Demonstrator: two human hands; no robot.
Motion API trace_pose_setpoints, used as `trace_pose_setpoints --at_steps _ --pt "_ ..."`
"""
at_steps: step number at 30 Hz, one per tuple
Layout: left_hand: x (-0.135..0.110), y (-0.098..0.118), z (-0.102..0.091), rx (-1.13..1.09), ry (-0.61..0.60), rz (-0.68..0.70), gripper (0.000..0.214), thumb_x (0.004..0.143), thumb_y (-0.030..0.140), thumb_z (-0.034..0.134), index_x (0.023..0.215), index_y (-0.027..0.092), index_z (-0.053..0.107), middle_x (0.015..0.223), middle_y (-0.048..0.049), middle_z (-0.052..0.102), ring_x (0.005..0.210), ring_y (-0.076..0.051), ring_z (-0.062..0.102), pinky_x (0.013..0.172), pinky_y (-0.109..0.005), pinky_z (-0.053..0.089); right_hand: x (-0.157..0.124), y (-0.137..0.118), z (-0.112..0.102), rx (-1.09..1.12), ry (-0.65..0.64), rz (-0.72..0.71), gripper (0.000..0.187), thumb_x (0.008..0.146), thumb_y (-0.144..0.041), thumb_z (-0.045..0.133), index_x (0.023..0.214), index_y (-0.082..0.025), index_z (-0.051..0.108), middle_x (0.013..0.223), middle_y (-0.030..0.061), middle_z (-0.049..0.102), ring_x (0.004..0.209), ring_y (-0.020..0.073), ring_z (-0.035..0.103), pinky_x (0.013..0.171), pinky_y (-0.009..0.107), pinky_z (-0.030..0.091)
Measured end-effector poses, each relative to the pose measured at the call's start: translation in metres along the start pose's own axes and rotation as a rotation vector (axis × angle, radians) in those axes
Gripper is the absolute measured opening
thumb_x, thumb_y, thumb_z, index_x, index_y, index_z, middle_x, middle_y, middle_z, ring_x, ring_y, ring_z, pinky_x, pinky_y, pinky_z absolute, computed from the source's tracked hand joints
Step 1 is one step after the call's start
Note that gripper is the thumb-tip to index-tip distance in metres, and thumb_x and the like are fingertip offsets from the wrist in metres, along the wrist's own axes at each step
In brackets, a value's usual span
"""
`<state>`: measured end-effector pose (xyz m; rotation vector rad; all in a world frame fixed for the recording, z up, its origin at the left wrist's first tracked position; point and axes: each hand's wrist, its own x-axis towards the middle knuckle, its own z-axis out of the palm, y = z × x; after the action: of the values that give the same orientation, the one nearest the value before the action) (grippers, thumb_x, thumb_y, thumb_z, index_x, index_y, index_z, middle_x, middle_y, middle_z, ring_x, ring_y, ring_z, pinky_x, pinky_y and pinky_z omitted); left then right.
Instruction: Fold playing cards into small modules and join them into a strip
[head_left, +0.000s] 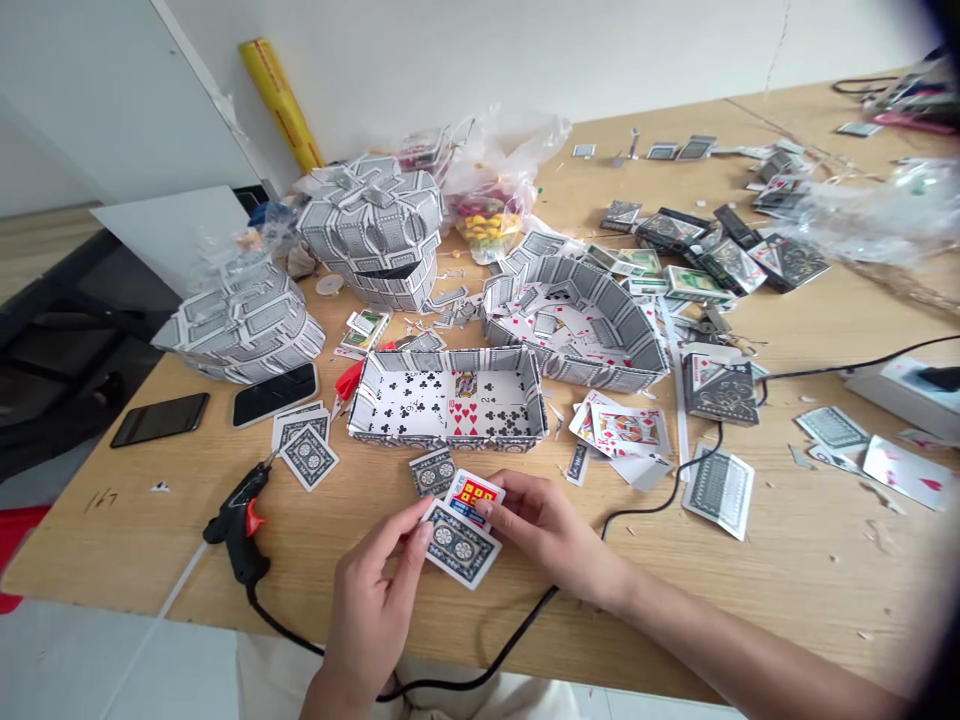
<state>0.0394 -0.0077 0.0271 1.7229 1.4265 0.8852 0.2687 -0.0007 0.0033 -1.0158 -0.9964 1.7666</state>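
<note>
Two cards in hand, low over the table point(795, 620), near its front edge; left hand point(382, 575) grips the patterned card point(461, 545) at its left end, thumb on the face; right hand point(551, 530) pinches the red-yellow card point(474, 492) at its right side, thumb on the print; the two cards overlap, patterned one nearer the person; whether they are stuck together, can't tell.

Loose card point(429, 474) just beyond, on the wood; past it, small tray point(450, 441) built of cards, number faces showing inside; big tray point(607, 373) behind it to the right, loose cards in it; glue gun point(244, 525) lies left of the hands, nozzle by a few cards point(309, 457); two phones point(275, 394) farther left; black cable point(517, 640) passes under the right forearm.
</note>
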Motion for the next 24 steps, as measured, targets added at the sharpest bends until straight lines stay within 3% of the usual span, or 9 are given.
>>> trace_pose_setpoints --at_steps 3,6,9,12,15,19,24 --pt "0.009 0.0 -0.007 0.099 0.052 0.129 0.025 0.104 0.033 0.066 0.122 0.027 0.082 0.112 -0.0075 0.085 0.097 -0.022 0.082 0.082 -0.026 0.067 -0.002 0.004 -0.002 -0.287 0.14 -0.16 0.035 0.102 -0.045 0.07 0.13 -0.024 0.073 0.118 0.0113 0.078 0.102 0.0276 0.076 0.091 0.042 0.065" --pt "0.013 0.004 -0.009 0.085 0.016 0.165 0.026 0.105 0.031 0.063 0.122 0.027 0.082 0.109 -0.0076 0.084 0.093 -0.02 0.082 0.079 -0.024 0.066 -0.007 0.004 -0.002 -0.592 0.272 -0.387 0.04 0.102 -0.031 0.069 0.142 -0.029 0.067 0.139 0.014 0.07 0.125 0.0327 0.069 0.108 0.051 0.059" --pt "0.014 0.01 -0.005 0.011 -0.031 0.071 0.023 0.103 0.036 0.067 0.119 0.024 0.078 0.096 -0.0056 0.084 0.078 -0.017 0.081 0.068 -0.021 0.065 -0.013 0.001 -0.001 -0.669 0.21 -0.52 0.038 0.1 -0.025 0.071 0.138 -0.03 0.069 0.137 0.0142 0.069 0.128 0.0323 0.067 0.109 0.051 0.058" --pt "0.012 0.015 0.002 -0.069 -0.063 -0.036 0.021 0.1 0.041 0.071 0.11 0.023 0.071 0.085 -0.0027 0.082 0.067 -0.016 0.078 0.061 -0.019 0.062 -0.016 0.001 0.002 -0.537 0.068 -0.449 0.036 0.098 -0.027 0.076 0.133 -0.029 0.071 0.121 0.0111 0.076 0.108 0.0272 0.074 0.097 0.043 0.062" --pt "0.009 0.018 0.01 -0.099 -0.067 -0.059 0.02 0.1 0.043 0.07 0.102 0.023 0.07 0.084 -0.0024 0.08 0.068 -0.016 0.077 0.061 -0.019 0.061 -0.014 0.004 0.005 -0.332 0.016 -0.303 0.023 0.097 -0.032 0.079 0.119 -0.026 0.078 0.102 0.0073 0.08 0.089 0.022 0.075 0.083 0.034 0.064" --pt "-0.001 0.016 0.021 -0.146 0.022 -0.081 0.024 0.099 0.044 0.073 0.111 0.023 0.073 0.09 -0.0032 0.081 0.074 -0.017 0.078 0.069 -0.022 0.064 -0.009 0.007 0.007 -0.089 0.042 -0.194 0.023 0.095 -0.036 0.082 0.116 -0.025 0.081 0.103 0.0079 0.081 0.088 0.0208 0.077 0.077 0.03 0.063" --pt "-0.008 0.004 0.024 -0.102 0.072 0.008 0.028 0.098 0.039 0.075 0.121 0.023 0.076 0.102 -0.0057 0.084 0.082 -0.02 0.081 0.075 -0.025 0.067 -0.01 0.006 0.007 -0.116 0.083 -0.223 0.026 0.095 -0.034 0.082 0.118 -0.023 0.082 0.104 0.0084 0.081 0.088 0.0189 0.077 0.078 0.028 0.062"
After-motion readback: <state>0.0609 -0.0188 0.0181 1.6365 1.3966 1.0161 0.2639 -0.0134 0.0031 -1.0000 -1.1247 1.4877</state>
